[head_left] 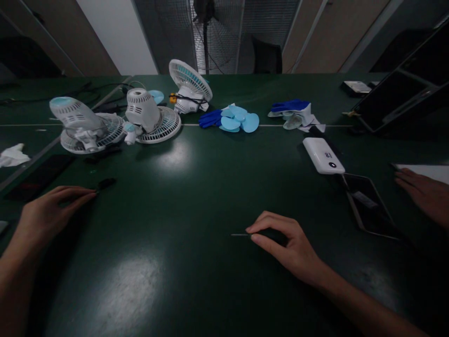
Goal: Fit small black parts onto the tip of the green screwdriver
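Note:
Low on the right of centre, my right hand point(286, 241) pinches a thin screwdriver point(239, 234) whose metal shaft points left, just over the green table point(196, 196). My left hand point(58, 206) is at the left with thumb and fingertips together at the end of a small dark object point(106, 183); what that object is, I cannot make out. Beyond the left hand are two white fans lying on their grilles, a left fan point(80, 124) and a middle fan point(147, 117). A third fan point(191, 89) stands tilted farther back.
Light blue fan blades point(239, 119) rest by blue gloves point(210, 119). More gloves point(293, 112) lie to their right. A white power bank point(323, 155) and a phone point(370, 206) are at the right, near another person's hand point(426, 192). A dark tray point(40, 177) lies left.

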A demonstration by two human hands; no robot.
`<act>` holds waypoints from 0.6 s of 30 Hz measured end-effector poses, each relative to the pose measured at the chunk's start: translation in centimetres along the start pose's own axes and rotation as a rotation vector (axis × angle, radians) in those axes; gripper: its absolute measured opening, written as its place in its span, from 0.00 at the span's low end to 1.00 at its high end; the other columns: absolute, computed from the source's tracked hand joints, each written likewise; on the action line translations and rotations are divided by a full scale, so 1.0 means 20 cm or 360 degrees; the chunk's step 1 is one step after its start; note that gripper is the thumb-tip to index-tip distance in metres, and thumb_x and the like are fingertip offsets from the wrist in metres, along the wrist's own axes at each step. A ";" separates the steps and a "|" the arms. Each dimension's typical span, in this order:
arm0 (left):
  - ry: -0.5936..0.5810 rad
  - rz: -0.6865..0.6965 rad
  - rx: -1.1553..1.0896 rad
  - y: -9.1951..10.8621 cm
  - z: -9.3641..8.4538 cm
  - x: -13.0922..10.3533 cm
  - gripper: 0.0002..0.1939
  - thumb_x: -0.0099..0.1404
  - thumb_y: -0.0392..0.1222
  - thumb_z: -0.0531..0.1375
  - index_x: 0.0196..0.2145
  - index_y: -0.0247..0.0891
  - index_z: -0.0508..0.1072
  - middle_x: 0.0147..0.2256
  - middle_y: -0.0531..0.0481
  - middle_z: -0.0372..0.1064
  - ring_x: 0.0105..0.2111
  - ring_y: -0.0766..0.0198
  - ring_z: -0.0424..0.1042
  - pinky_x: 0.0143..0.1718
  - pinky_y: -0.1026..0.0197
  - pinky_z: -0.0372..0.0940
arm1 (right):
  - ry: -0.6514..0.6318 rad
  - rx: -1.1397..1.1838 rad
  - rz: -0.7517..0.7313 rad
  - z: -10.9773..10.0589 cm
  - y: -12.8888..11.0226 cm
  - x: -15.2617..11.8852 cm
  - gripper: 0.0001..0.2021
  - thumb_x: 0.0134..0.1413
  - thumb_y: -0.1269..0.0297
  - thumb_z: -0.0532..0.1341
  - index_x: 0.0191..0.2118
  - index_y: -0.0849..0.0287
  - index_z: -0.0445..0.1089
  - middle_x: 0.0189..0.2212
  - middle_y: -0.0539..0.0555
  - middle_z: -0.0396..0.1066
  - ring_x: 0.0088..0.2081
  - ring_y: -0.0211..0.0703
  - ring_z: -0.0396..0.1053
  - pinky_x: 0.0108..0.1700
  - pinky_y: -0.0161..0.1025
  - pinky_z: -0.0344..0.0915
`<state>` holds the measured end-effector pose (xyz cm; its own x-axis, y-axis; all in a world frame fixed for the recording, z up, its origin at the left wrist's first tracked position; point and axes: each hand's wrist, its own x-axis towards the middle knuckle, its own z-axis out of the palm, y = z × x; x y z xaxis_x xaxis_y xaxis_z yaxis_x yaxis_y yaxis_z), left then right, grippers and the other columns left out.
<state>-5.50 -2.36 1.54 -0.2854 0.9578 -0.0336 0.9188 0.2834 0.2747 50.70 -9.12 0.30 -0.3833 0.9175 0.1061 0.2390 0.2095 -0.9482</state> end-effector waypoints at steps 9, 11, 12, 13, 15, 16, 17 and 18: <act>0.0362 -0.0259 -0.0217 0.16 0.04 -0.06 0.28 0.62 0.62 0.62 0.54 0.47 0.76 0.40 0.54 0.76 0.38 0.58 0.75 0.29 0.68 0.63 | -0.0018 -0.0009 0.0013 0.00 0.00 0.00 0.06 0.66 0.67 0.65 0.45 0.54 0.79 0.40 0.54 0.77 0.41 0.46 0.76 0.43 0.44 0.70; 0.0360 -0.0168 -0.0223 0.23 0.06 -0.06 0.28 0.63 0.62 0.62 0.54 0.45 0.76 0.40 0.54 0.75 0.40 0.58 0.74 0.30 0.68 0.63 | -0.0014 -0.0011 0.0019 0.01 0.00 0.01 0.06 0.66 0.67 0.65 0.45 0.53 0.79 0.40 0.54 0.77 0.41 0.46 0.76 0.43 0.43 0.70; 0.0346 -0.0125 -0.0227 0.26 0.07 -0.06 0.27 0.63 0.62 0.62 0.54 0.44 0.76 0.40 0.54 0.75 0.40 0.58 0.74 0.31 0.68 0.63 | -0.0010 -0.0010 0.0018 0.01 0.00 0.01 0.06 0.66 0.67 0.65 0.45 0.53 0.79 0.40 0.54 0.77 0.41 0.46 0.76 0.43 0.43 0.70; 0.0332 -0.0090 -0.0231 0.28 0.08 -0.06 0.27 0.63 0.62 0.62 0.53 0.44 0.77 0.40 0.54 0.76 0.41 0.58 0.74 0.31 0.67 0.63 | -0.0006 -0.0006 0.0014 0.01 -0.01 0.01 0.06 0.66 0.67 0.65 0.45 0.53 0.79 0.39 0.54 0.77 0.41 0.46 0.76 0.43 0.43 0.70; 0.0313 -0.0060 -0.0234 0.31 0.09 -0.05 0.26 0.63 0.62 0.63 0.52 0.43 0.77 0.42 0.55 0.76 0.41 0.59 0.74 0.33 0.67 0.64 | -0.0004 0.0000 0.0008 0.01 -0.01 0.01 0.06 0.66 0.67 0.65 0.44 0.53 0.80 0.39 0.54 0.77 0.41 0.45 0.76 0.43 0.43 0.70; 0.0316 -0.0057 -0.0237 0.31 0.10 -0.04 0.26 0.63 0.61 0.63 0.52 0.43 0.77 0.43 0.55 0.76 0.42 0.59 0.75 0.34 0.66 0.64 | -0.0010 0.0004 0.0010 0.01 -0.01 0.01 0.05 0.66 0.67 0.65 0.44 0.53 0.80 0.39 0.54 0.77 0.40 0.45 0.76 0.43 0.43 0.70; 0.0320 -0.0056 -0.0243 0.31 0.10 -0.04 0.26 0.63 0.61 0.63 0.52 0.44 0.77 0.44 0.56 0.76 0.43 0.59 0.75 0.36 0.66 0.65 | -0.0020 0.0010 0.0015 0.01 -0.01 0.01 0.06 0.66 0.67 0.65 0.44 0.53 0.80 0.39 0.54 0.77 0.41 0.46 0.76 0.43 0.43 0.70; 0.0329 -0.0059 -0.0248 0.30 0.10 -0.03 0.25 0.63 0.61 0.63 0.52 0.44 0.77 0.45 0.57 0.76 0.44 0.59 0.75 0.39 0.65 0.65 | -0.0029 0.0013 0.0021 0.01 -0.01 0.01 0.06 0.66 0.67 0.65 0.45 0.53 0.79 0.39 0.54 0.77 0.41 0.46 0.76 0.43 0.43 0.70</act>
<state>0.74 -1.20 1.20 -0.3825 0.9123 0.1466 0.8582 0.2920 0.4221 50.48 -9.03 0.54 -0.3966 0.9137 0.0883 0.2368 0.1947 -0.9518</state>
